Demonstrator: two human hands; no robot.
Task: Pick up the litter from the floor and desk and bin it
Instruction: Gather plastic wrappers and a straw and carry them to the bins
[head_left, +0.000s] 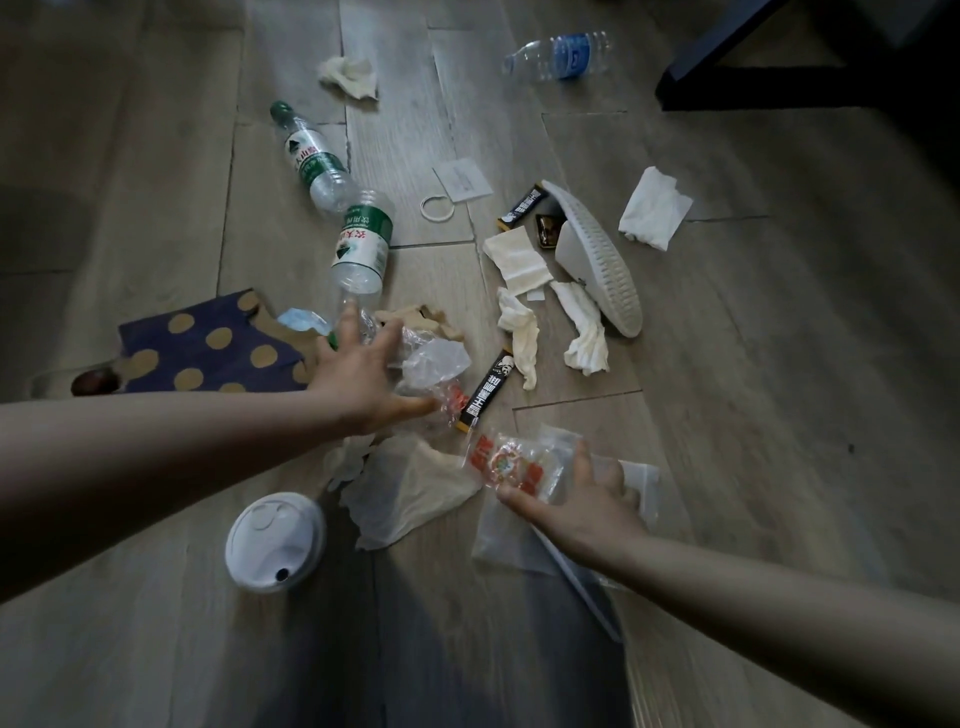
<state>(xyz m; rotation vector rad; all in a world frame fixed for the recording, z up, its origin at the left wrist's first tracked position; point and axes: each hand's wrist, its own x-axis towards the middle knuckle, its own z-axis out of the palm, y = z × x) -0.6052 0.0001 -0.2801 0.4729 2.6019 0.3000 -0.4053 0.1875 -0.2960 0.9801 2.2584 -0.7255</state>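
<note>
Left hand (363, 374): fingers spread wide, palm down over a clear plastic wrapper (434, 364) on the floor (779, 364), fingertips touching a green-labelled bottle (361, 249). Right hand (582, 499): fingers partly closed, pinching a red-printed wrapper (514, 462) above a clear bag (511, 535). Tissues (654, 208) lie scattered nearby.

Our left hand (363, 374) covering the neck of the green-label bottle (361, 249), our right hand (582, 504) blurred over a clear wrapper (519, 462), bottle print unreadable.
</note>
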